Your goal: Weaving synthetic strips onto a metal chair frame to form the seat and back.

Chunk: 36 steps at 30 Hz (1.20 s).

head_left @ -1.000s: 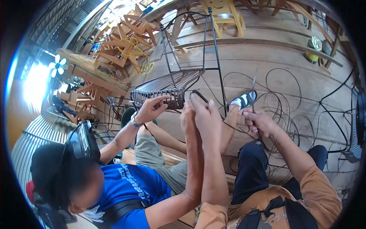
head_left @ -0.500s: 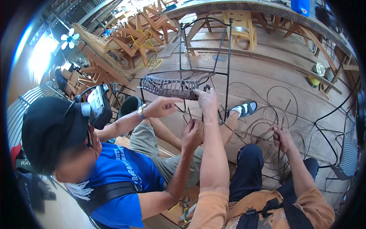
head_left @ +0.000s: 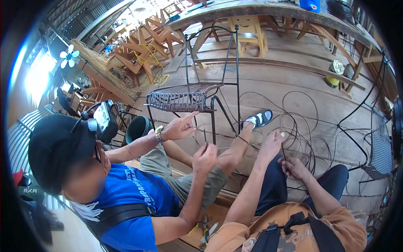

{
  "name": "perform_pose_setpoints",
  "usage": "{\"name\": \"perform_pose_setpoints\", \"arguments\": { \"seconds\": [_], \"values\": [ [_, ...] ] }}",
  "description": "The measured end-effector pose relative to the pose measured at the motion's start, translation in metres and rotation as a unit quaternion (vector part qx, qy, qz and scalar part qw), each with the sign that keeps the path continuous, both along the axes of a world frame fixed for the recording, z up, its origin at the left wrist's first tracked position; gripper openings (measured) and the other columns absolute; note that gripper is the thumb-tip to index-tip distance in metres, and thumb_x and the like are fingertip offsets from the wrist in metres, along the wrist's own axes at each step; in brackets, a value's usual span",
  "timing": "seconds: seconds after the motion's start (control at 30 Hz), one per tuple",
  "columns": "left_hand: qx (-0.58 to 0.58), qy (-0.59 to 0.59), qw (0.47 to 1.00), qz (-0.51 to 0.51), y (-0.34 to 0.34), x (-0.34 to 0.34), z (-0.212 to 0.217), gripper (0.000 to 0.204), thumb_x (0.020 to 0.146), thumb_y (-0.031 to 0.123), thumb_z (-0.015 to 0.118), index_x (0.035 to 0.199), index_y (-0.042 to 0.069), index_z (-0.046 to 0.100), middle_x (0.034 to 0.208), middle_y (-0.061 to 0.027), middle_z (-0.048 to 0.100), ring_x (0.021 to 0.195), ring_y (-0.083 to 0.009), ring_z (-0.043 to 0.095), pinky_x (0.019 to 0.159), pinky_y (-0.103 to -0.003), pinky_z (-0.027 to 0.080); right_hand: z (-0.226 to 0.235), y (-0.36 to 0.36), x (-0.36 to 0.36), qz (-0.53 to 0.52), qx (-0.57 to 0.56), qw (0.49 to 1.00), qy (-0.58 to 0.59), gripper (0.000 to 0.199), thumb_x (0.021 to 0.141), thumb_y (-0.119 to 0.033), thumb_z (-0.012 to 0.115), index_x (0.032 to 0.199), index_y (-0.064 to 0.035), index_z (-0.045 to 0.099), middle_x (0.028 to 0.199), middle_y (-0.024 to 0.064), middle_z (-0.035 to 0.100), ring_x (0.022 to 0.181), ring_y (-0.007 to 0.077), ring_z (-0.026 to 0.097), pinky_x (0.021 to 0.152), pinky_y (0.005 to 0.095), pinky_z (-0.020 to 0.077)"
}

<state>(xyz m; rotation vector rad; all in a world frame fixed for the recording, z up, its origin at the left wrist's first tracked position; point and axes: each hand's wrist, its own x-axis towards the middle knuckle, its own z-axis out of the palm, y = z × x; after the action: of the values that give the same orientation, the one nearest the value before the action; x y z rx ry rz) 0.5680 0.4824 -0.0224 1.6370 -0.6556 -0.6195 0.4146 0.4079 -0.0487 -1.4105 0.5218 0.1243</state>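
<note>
My left hand point(head_left: 272, 145) is over my lap, its fingers curled; a thin dark strand passes right beside its thumb, and whether the fingers hold anything is hidden. Just below it, my right hand point(head_left: 295, 169) pinches a thin dark weaving strand point(head_left: 282, 148) above my knee. The strand joins a loose tangle of long, looped dark strands point(head_left: 310, 147) on the floor. Ahead to the left stands a black metal-framed chair point(head_left: 238, 75) with a partly woven brown seat point(head_left: 178, 101). Its front edge shows open gaps between the strips.
A co-worker in a blue shirt point(head_left: 130, 185) sits at my left, one hand point(head_left: 205, 157) holding strands near the chair. Pliers point(head_left: 205, 230) lie on the low wooden bench. Another woven chair point(head_left: 380, 155) is at the right. A dark bucket point(head_left: 138, 129) and a long table point(head_left: 268, 11) stand beyond.
My left hand has left the chair seat and come right, close to my right hand. My right hand has lowered toward my lap. The co-worker's hand now points at the seat edge.
</note>
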Motion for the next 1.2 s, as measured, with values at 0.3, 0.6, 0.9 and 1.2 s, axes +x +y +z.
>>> {"name": "perform_pose_setpoints", "arguments": {
  "seconds": [0.3, 0.6, 0.9, 1.2],
  "values": [
    [0.059, 0.012, 0.996, -0.063, 0.024, -0.015, -0.013, 0.024, 0.089, 0.023, 0.053, 0.081, 0.001, 0.060, 0.058, -0.0009, 0.049, 0.052, -0.0085, 0.048, 0.050, -0.024, 0.039, -0.015, 0.005, 0.001, 0.023, 0.039, 0.998, -0.053, 0.023, 0.094, -0.018, 0.047, 0.110, -0.0022, 0.053, 0.071, 0.0007, 0.056, 0.064, 0.0085, 0.052, 0.055, 0.0208, 0.0417],
    [0.054, -0.182, 0.981, 0.035, 0.055, -0.003, 0.020, 0.023, 0.090, 0.022, 0.050, 0.098, 0.001, 0.057, 0.085, -0.0162, 0.061, 0.082, -0.0273, 0.060, 0.074, -0.038, 0.046, 0.005, 0.013, 0.024, -0.102, 0.007, 0.992, -0.071, 0.029, 0.095, -0.028, 0.047, 0.109, -0.0040, 0.055, 0.065, -0.0015, 0.050, 0.051, 0.0070, 0.043, 0.046, 0.0200, 0.0338],
    [0.114, -0.316, 0.902, 0.273, 0.120, 0.119, 0.172, 0.022, 0.089, 0.019, 0.051, 0.096, 0.003, 0.064, 0.088, -0.0173, 0.064, 0.083, -0.0294, 0.062, 0.074, -0.037, 0.047, 0.041, 0.001, 0.067, -0.138, -0.012, 0.988, -0.071, 0.019, 0.092, -0.022, 0.051, 0.095, -0.0054, 0.059, 0.064, -0.0053, 0.043, 0.052, 0.0044, 0.037, 0.045, 0.0205, 0.0271],
    [0.204, -0.262, 0.894, 0.301, 0.145, 0.097, 0.142, 0.026, 0.090, 0.018, 0.050, 0.104, 0.003, 0.065, 0.073, -0.0083, 0.063, 0.067, -0.0121, 0.058, 0.065, -0.028, 0.047, 0.077, 0.041, 0.134, -0.028, 0.075, 0.974, -0.214, 0.023, 0.095, -0.028, 0.046, 0.107, -0.0095, 0.053, 0.062, -0.0048, 0.034, 0.053, 0.0048, 0.030, 0.047, 0.0200, 0.0269]
  ]
}}
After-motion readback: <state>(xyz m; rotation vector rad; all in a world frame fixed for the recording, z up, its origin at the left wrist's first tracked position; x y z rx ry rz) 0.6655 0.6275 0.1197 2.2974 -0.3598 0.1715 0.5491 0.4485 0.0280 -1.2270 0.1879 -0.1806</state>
